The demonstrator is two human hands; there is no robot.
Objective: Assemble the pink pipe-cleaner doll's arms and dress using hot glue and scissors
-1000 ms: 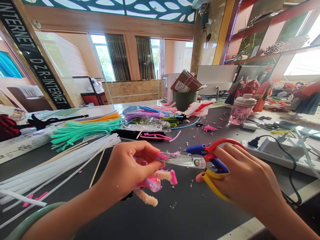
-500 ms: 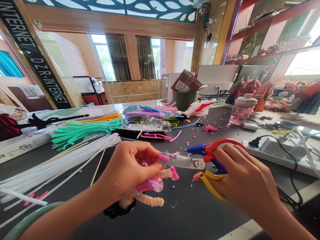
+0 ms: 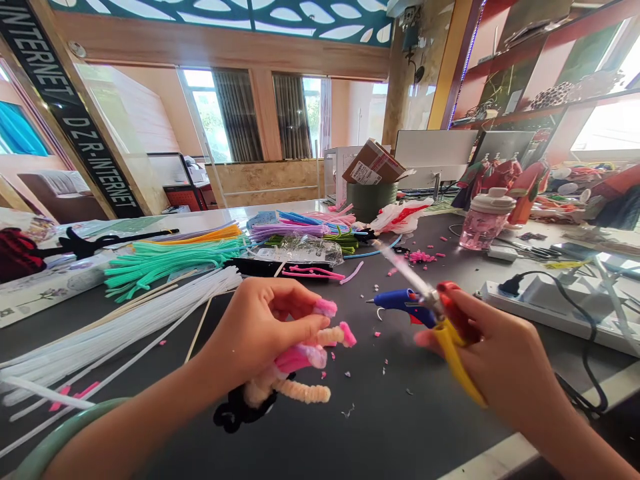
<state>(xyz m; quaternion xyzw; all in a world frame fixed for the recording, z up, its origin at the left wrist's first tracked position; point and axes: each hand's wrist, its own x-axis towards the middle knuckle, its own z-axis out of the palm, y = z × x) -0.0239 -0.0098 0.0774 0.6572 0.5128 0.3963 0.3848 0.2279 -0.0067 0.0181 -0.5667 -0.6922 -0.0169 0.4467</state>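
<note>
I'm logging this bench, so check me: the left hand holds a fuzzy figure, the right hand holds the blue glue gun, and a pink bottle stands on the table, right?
Not quite: the head view shows the right hand holding scissors, while the blue glue gun lies on the table. The left hand does hold a fuzzy figure, and a pink bottle stands there.

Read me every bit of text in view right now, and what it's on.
"INTERNET", its start cut off by the frame: slanted black sign.
"DZR-INTERNET": same sign, lower down.
White label on the cardboard box: too small to read.
Pink bottle: markings too small to read.
Scissors: too blurred to show any lettering.
</note>
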